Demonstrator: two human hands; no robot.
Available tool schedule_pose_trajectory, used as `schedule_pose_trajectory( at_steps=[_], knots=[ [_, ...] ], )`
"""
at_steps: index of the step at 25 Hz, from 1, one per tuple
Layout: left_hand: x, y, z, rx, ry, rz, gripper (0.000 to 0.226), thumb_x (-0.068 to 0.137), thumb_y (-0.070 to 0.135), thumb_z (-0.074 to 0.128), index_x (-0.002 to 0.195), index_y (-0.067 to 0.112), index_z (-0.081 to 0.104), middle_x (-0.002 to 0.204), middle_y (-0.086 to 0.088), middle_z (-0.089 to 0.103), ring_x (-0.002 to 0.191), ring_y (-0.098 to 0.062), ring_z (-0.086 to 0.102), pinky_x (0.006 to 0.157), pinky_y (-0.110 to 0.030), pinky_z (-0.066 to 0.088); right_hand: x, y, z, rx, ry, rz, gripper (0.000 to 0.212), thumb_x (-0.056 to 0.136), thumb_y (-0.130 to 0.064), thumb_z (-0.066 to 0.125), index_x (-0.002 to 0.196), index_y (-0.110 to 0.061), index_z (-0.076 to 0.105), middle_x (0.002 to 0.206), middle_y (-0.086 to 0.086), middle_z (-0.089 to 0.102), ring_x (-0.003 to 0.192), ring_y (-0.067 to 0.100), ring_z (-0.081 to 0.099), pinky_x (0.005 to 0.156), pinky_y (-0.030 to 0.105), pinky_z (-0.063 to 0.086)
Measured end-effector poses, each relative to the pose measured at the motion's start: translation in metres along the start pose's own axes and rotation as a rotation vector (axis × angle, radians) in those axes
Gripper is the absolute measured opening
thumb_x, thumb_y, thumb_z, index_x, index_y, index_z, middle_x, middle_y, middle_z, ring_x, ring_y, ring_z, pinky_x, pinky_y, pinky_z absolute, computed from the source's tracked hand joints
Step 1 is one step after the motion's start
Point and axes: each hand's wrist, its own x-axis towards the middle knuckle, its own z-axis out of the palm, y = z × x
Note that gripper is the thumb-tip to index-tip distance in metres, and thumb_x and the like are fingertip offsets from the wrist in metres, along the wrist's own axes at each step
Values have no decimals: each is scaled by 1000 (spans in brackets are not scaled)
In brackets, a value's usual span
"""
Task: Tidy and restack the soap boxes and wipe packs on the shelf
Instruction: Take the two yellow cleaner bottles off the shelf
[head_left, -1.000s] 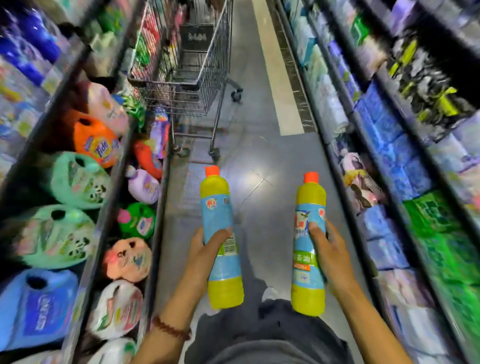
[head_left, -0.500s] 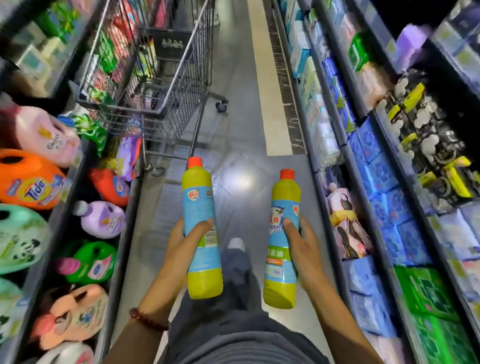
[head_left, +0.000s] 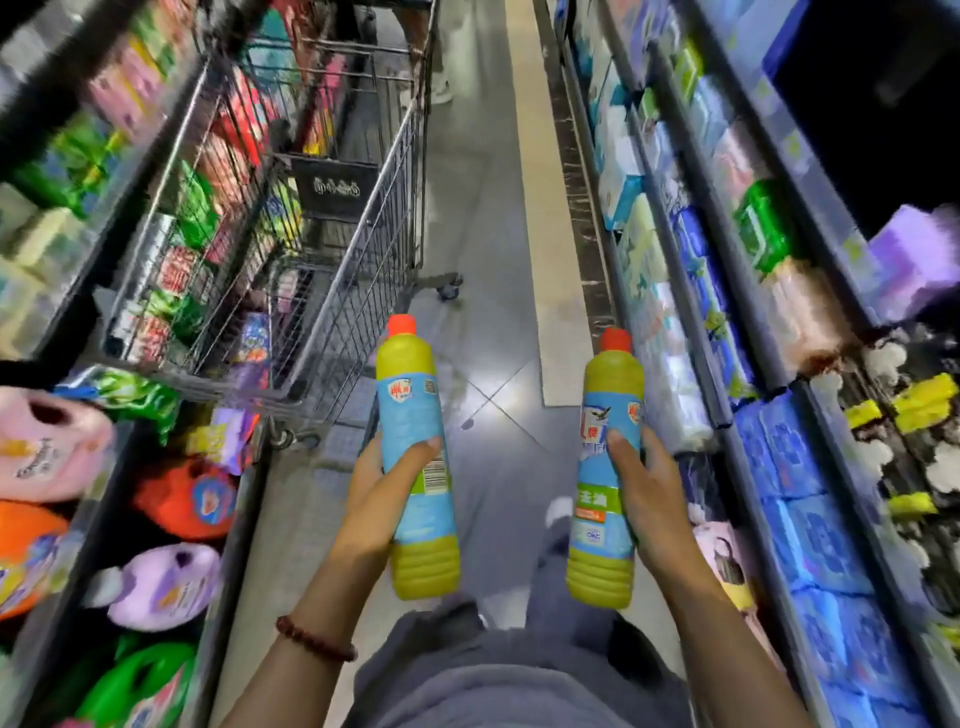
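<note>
Left hand (head_left: 376, 493) grip wraps left bottle (head_left: 413, 410), right hand (head_left: 652, 499) grip wraps right bottle (head_left: 605, 457), beside cart (head_left: 332, 291). Risk: full hands, dropped bottle.

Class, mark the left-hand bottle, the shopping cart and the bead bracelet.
left-hand bottle (head_left: 408, 415): head view, blue label.
shopping cart (head_left: 363, 249): head view, wire side wall.
bead bracelet (head_left: 314, 638): head view, beads on wrist.

Wire shopping cart (head_left: 363, 291), left yellow bottle (head_left: 410, 415), right yellow bottle (head_left: 613, 379), shelved detergent jugs (head_left: 171, 587), tiled floor (head_left: 488, 322)
</note>
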Motion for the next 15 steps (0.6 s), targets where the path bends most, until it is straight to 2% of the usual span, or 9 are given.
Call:
schedule_pose_trajectory(
  at_steps=[3, 5, 7, 10, 13, 15],
  knots=[
    [69, 22, 42, 0, 81, 17, 5, 88, 9, 61, 93, 7, 60, 78, -18, 59, 67, -28, 57, 65, -37, 47, 95, -20, 4, -45, -45, -19, 10, 92, -20, 53, 100, -18, 60, 82, -1, 69, 65, 8, 65, 55, 22, 51],
    [102, 32, 63, 2, 161, 37, 8, 88, 9, 61, 94, 4, 59, 79, -19, 59, 66, -27, 57, 60, -32, 48, 148, -35, 11, -95, -93, -11, 12, 92, -21, 53, 102, -18, 60, 89, 4, 68, 70, 12, 64, 62, 28, 51],
    [134, 45, 82, -55, 247, 49, 13, 87, 9, 63, 96, 1, 58, 79, -18, 59, 63, -25, 57, 54, -27, 49, 205, -56, 28, -127, -212, -25, 11, 93, -20, 52, 101, -19, 60, 90, 6, 68, 71, 16, 63, 64, 31, 52],
    [172, 69, 94, -151, 393, 2, 25, 81, 15, 71, 100, 3, 58, 80, -15, 61, 63, -24, 57, 57, -30, 48, 273, -89, 71, -208, -375, -22, 10, 93, -14, 52, 97, -19, 60, 87, 7, 67, 71, 21, 62, 67, 37, 53],
    [202, 86, 89, -231, 550, -4, 12, 87, 9, 63, 97, 7, 59, 80, -14, 63, 62, -24, 58, 52, -27, 50, 317, -111, 123, -235, -570, -35, 10, 94, -15, 52, 98, -17, 60, 86, 2, 67, 70, 12, 63, 61, 27, 53],
    [227, 97, 76, -292, 665, 1, 12, 87, 8, 62, 99, 6, 59, 81, -16, 63, 64, -27, 58, 53, -29, 51, 344, -120, 168, -275, -694, -30, 9, 94, -17, 52, 97, -18, 61, 82, 0, 68, 69, 13, 63, 60, 27, 52]
  ],
)
